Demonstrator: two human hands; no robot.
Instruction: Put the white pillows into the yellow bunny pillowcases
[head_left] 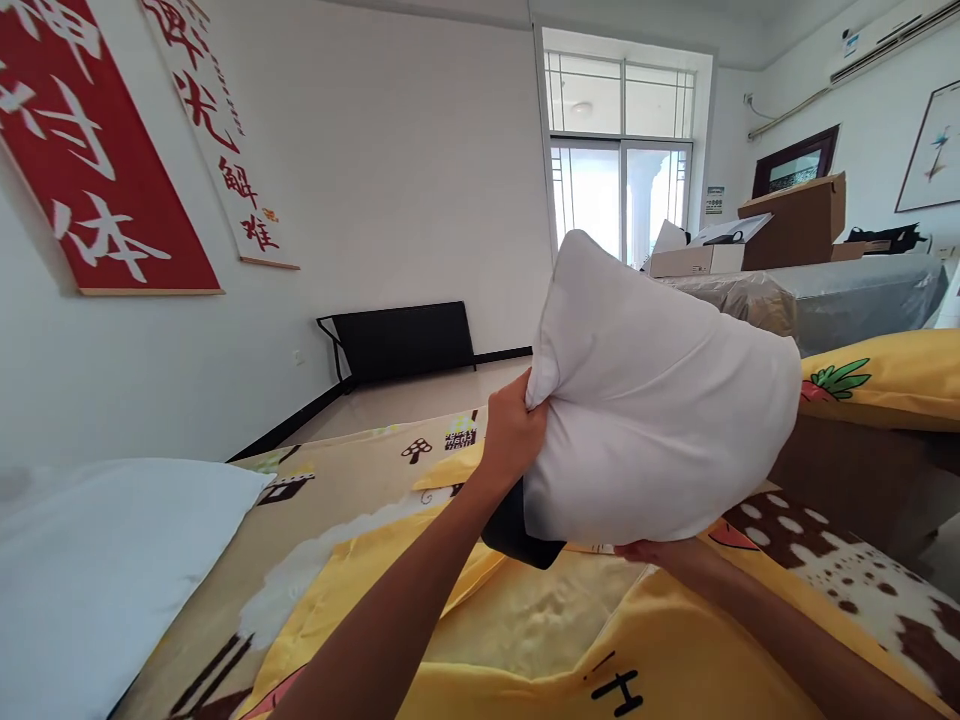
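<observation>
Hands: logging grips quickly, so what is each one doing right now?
Left hand: closed, gripping the white pillow at its left edge.
Right hand: under the pillow's bottom edge, supporting it; grip cannot be told.

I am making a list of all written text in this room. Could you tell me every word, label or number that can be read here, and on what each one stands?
"体": white character, lowest on the red wall banner; those above it are cut off.
Red characters on the white scroll: tilted, not surely readable.
"H"-like black mark: yellow bedding.
Small sign by the window: too small to read.
White pillow, held by the left hand and the right hand: no text.
</observation>
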